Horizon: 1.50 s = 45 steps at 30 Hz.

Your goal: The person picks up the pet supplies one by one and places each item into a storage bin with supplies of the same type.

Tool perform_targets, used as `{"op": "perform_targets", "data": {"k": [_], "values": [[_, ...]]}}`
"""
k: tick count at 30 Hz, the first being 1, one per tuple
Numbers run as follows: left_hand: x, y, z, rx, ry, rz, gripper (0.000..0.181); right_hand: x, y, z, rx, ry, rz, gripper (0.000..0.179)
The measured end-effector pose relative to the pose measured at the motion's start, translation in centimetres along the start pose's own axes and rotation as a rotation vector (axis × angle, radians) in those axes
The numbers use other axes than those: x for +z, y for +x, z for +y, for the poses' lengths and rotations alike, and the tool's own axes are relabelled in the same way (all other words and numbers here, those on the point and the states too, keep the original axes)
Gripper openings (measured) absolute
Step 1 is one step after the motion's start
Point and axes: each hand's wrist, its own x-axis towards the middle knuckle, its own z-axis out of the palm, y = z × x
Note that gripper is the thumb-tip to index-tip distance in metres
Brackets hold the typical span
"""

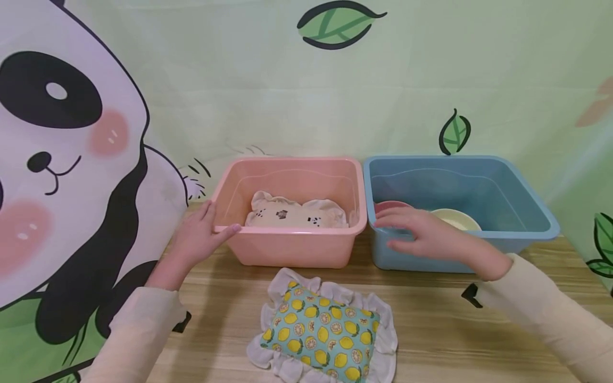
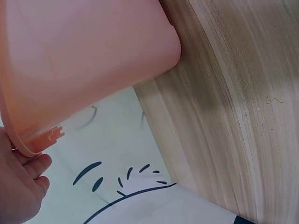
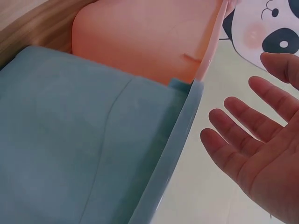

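Note:
My left hand [image 1: 198, 236] grips the front left corner of a pink plastic bin [image 1: 292, 247], its fingertips curled under the rim in the left wrist view. A cream pillow with a frilled edge [image 1: 299, 213] lies inside that bin. Over the front left of a blue plastic bin [image 1: 522, 213] hovers my right hand [image 1: 426, 234], fingers apart and holding nothing. Partly behind this hand, a pale yellow round dish [image 1: 457, 218] and a pink round piece [image 1: 390, 205] rest in the blue bin. A lemon-print pillow with white ruffles [image 1: 323, 332] lies in front of the bins.
Both bins stand side by side on a wood-grain tabletop [image 1: 215, 319], their rims nearly meeting. Behind them hangs a pale green backdrop [image 1: 287, 106] printed with leaves and a large panda [image 1: 62, 159] at the left.

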Motion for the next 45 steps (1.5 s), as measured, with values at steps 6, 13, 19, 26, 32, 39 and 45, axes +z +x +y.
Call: {"op": "perform_targets", "data": {"k": [6, 13, 19, 26, 32, 39, 45], "values": [[0.0, -0.1, 0.0, -0.005, -0.001, -0.003, 0.1, 0.5, -0.2, -0.6, -0.011, -0.049, -0.005, 0.037], [-0.1, -0.1, 0.0, -0.007, 0.001, -0.012, 0.1, 0.8, -0.2, -1.1, 0.015, -0.033, -0.071, 0.036], [0.0, 0.0, 0.0, -0.002, -0.002, -0.002, 0.101, 1.1, -0.2, -1.5, 0.033, -0.008, -0.117, 0.038], [0.0, 0.0, -0.1, 0.003, 0.003, -0.005, 0.1, 1.6, -0.3, -2.0, 0.089, 0.017, -0.182, 0.039], [0.0, 0.0, -0.1, 0.009, 0.007, -0.001, 0.1, 2.3, -0.5, -1.9, 0.102, 0.044, -0.21, 0.041], [0.1, 0.0, -0.1, 0.005, -0.001, -0.002, 0.1, 3.2, -0.6, -1.7, 0.112, 0.118, -0.23, 0.044], [0.0, 0.0, -0.1, 0.003, 0.002, -0.01, 0.1, 4.3, -0.6, -1.4, 0.074, 0.154, -0.247, 0.046]]}}
